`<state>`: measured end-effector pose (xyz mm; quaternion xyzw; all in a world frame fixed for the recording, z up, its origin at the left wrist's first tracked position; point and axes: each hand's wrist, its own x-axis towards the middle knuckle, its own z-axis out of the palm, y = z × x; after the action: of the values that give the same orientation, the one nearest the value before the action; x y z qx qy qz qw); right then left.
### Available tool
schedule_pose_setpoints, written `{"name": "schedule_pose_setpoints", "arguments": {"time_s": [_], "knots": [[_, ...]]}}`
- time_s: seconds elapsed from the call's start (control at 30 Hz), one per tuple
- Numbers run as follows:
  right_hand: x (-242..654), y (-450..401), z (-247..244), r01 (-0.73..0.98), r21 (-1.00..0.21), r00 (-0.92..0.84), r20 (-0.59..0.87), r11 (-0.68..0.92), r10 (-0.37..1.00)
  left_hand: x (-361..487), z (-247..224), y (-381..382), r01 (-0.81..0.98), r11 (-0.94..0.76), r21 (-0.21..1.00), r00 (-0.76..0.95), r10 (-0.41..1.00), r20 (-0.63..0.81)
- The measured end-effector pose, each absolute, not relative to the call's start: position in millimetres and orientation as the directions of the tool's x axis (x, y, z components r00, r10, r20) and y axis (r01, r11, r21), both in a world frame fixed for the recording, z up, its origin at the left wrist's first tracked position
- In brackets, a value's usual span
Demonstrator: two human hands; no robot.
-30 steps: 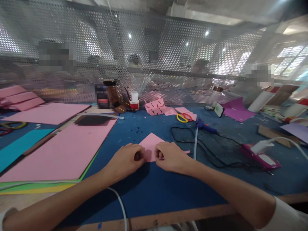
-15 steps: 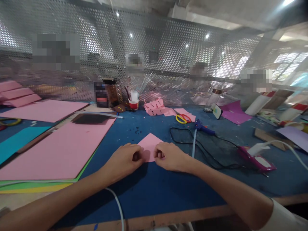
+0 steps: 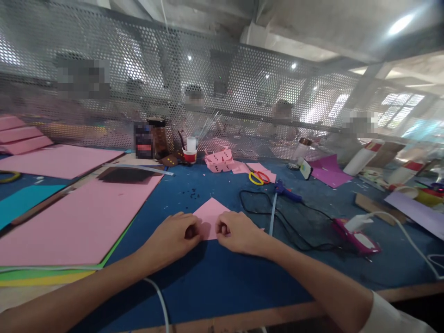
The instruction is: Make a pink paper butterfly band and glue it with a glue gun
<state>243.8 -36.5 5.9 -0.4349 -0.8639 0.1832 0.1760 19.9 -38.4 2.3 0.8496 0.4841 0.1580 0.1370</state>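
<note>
A small pink paper (image 3: 211,213) lies on the blue table top, its pointed corner facing away from me. My left hand (image 3: 178,233) is closed on its left side, fingers curled and thumb against the sheet. On the right side, my right hand (image 3: 239,232) grips the paper with its fingers curled in. The lower edge of the sheet runs between the two hands, and its outer corners are mostly covered by them.
Large pink sheets (image 3: 69,222) lie at left. Scissors (image 3: 257,178), a blue glue gun (image 3: 287,191) with black cable, and a magenta power strip (image 3: 359,238) are at right. Behind are a red-and-white cup (image 3: 189,155) and a folded pink piece (image 3: 219,160).
The view has shifted slightly, so the table's contents appear a little lower and further left. Both hands keep nearly the same hold on the paper.
</note>
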Motion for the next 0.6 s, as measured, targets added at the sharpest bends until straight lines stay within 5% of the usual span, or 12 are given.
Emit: {"name": "schedule_pose_setpoints", "arguments": {"time_s": [0.6], "knots": [[248.0, -34.3, 6.2, 0.686, -0.424, -0.591, 0.149, 0.591, 0.793, 19.3, 0.9, -38.9, 0.771, -0.492, 0.404, 0.474, 0.867, 0.152]]}}
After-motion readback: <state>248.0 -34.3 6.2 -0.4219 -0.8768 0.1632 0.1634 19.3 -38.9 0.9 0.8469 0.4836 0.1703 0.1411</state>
